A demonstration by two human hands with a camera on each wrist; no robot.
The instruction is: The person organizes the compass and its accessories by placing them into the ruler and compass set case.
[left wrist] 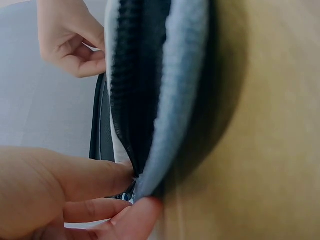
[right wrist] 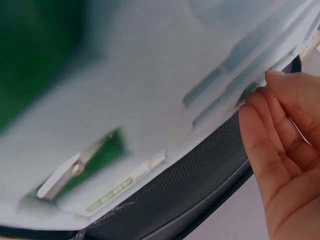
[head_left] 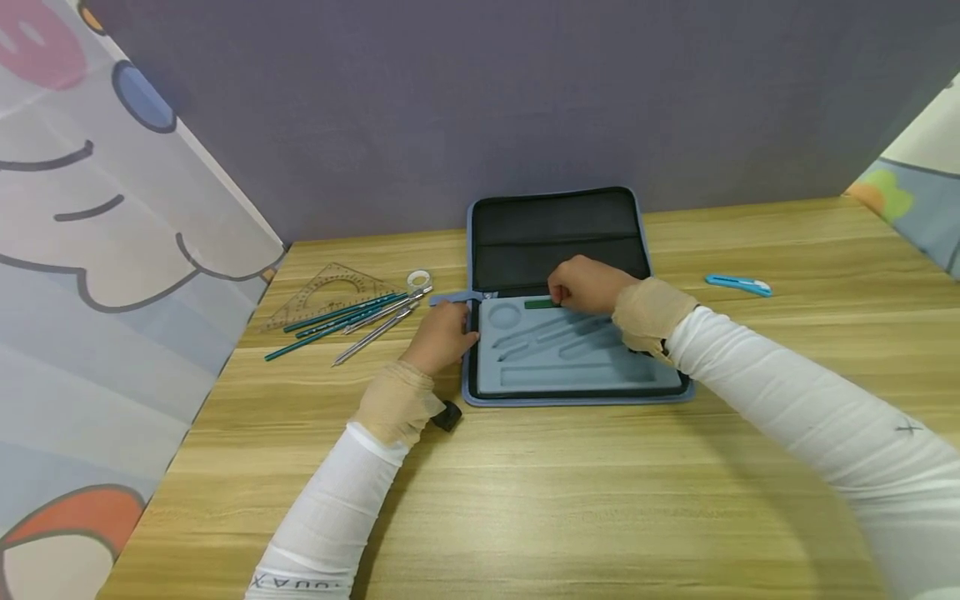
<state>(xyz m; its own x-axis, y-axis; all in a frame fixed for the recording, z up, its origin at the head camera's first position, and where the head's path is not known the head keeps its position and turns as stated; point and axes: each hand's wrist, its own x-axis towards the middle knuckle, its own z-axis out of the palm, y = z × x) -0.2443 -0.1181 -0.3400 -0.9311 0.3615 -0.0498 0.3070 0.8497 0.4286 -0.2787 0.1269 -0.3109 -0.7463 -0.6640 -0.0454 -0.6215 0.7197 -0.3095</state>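
Note:
An unzipped blue case (head_left: 577, 401) lies spread out with a pale blue moulded tray (head_left: 517, 385) in its near half. My left hand (head_left: 444, 337) pinches the case's left edge at the zip between thumb and fingers, also visible in the left wrist view. At the tray's far edge my right hand (head_left: 592, 285) has curled fingertips around the end of a narrow green strip (head_left: 542, 304) in a slot. In the right wrist view, a metal-bladed green sharpener (right wrist: 82, 167) and a white eraser (right wrist: 115, 192) with green lettering sit in other slots; a large green blur is unclear.
Left of the case lie a clear set square (head_left: 330, 287), several teal pencils (head_left: 322, 335), silver compasses (head_left: 375, 335) and a white ring (head_left: 419, 282). A blue utility knife (head_left: 738, 285) lies to the right. A grey panel (head_left: 525, 100) stands behind the table.

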